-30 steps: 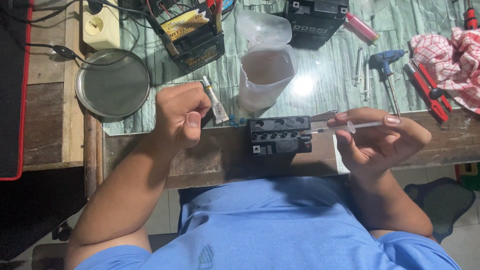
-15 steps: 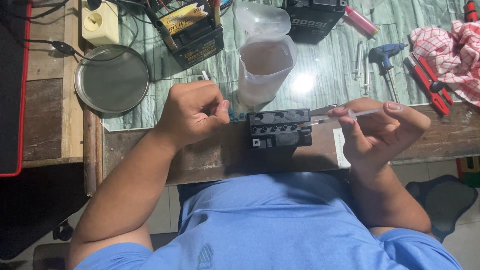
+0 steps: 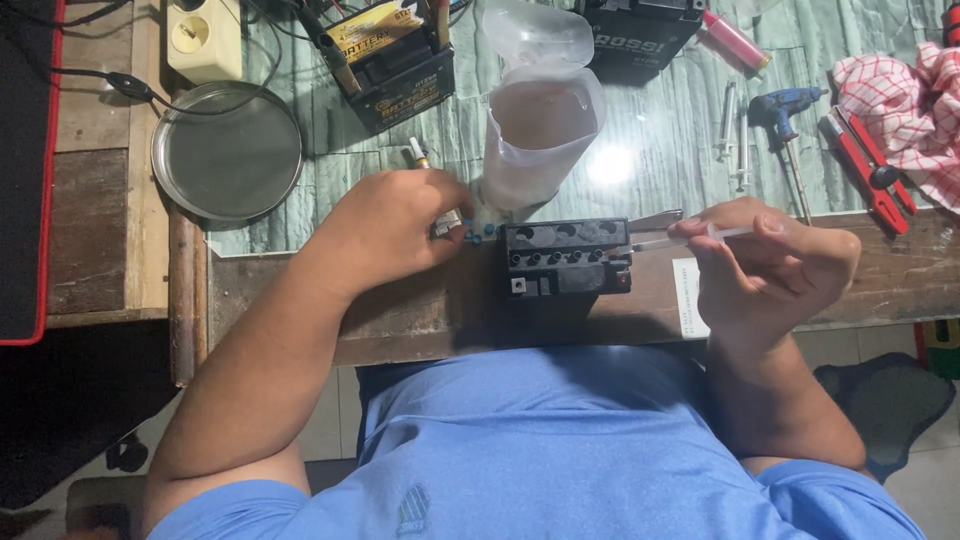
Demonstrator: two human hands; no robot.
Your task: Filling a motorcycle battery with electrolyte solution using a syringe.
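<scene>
Top-down view of a bench (image 3: 420, 305) with a glass-covered rear part. A small black battery (image 3: 567, 258), its top showing a row of round cell openings, sits at the front edge between the two hands. The right hand (image 3: 775, 270) has its fingers closed around a slim clear syringe (image 3: 690, 237), whose tip lies at the battery's right end. The left hand (image 3: 395, 232) is curled over small parts, including blue caps (image 3: 478, 234), just left of the battery; what its fingers grasp is hidden. Behind the battery stands a translucent plastic jug (image 3: 540, 120) holding a pale, cloudy liquid. A shallow round metal dish (image 3: 227, 152) lies at rear left; its contents cannot be made out. Two larger batteries (image 3: 395, 60) at the rear are cut off by the frame edge.
</scene>
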